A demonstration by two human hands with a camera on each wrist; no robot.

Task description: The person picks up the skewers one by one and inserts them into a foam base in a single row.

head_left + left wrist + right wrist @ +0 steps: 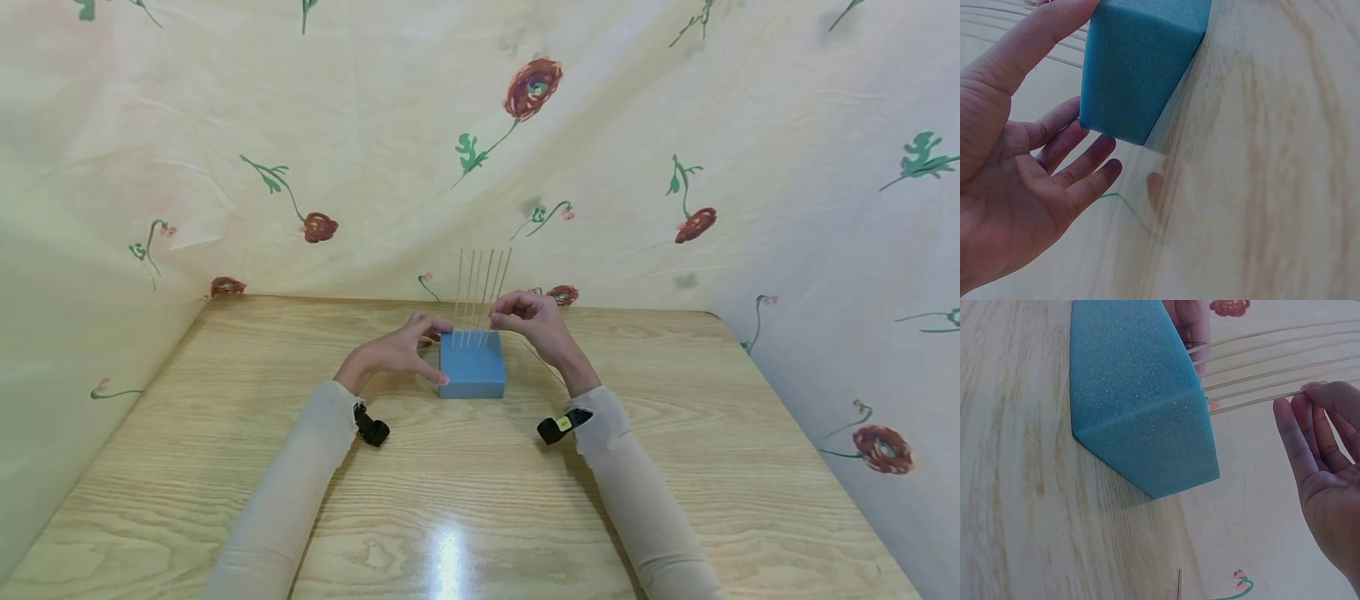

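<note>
A blue foam block (474, 363) rests on the table, with several thin wooden skewers (471, 279) standing in a row along its far part. My left hand (393, 348) holds the block at its left side, thumb at the near edge and fingers at the far edge. With thumb and fingertips, my right hand (542, 327) pinches the rightmost skewer (1250, 404) a little above the foam. That skewer leans slightly to the right in the head view. Its lower end meets the block in the right wrist view.
On the wooden table (450, 467), another skewer (544, 363) lies to the right of the block, partly behind the right forearm. A flower-patterned cloth (405, 125) hangs behind the table and along both sides. Each wrist wears a black strap with a small camera.
</note>
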